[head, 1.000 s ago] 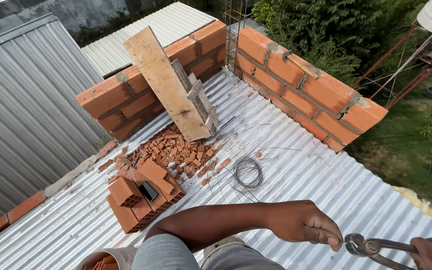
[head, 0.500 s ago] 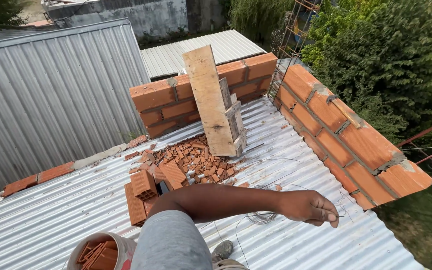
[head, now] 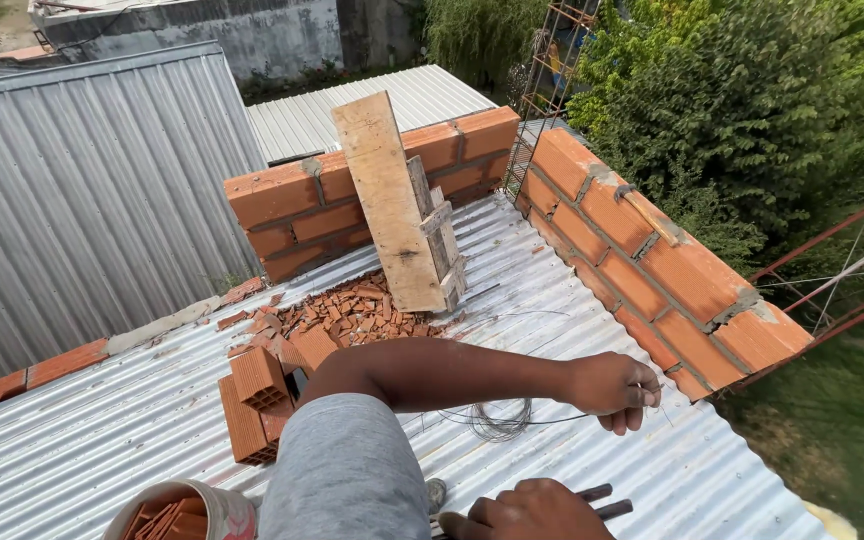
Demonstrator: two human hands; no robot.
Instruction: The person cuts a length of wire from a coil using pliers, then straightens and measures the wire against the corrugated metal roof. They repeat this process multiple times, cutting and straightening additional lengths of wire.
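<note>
My left hand (head: 614, 390) reaches out over the corrugated metal roof (head: 102, 430) and pinches a thin wire between its fingers. The wire runs back to a small wire coil (head: 500, 420) lying on the roof just left of that hand. My right hand (head: 527, 512) is at the bottom edge, closed around the dark handles of pliers (head: 597, 500); the jaws are hidden.
A low brick wall (head: 652, 260) borders the roof on the right and at the back. A wooden plank (head: 387, 200) leans on the back wall, over brick rubble (head: 352, 310). Hollow bricks (head: 252, 395) and a bucket of brick pieces (head: 177, 515) sit at left.
The view has swung left and down. My left hand has moved right, pulling wire out from the coil. My right hand with the pliers has come back into view at the bottom.
</note>
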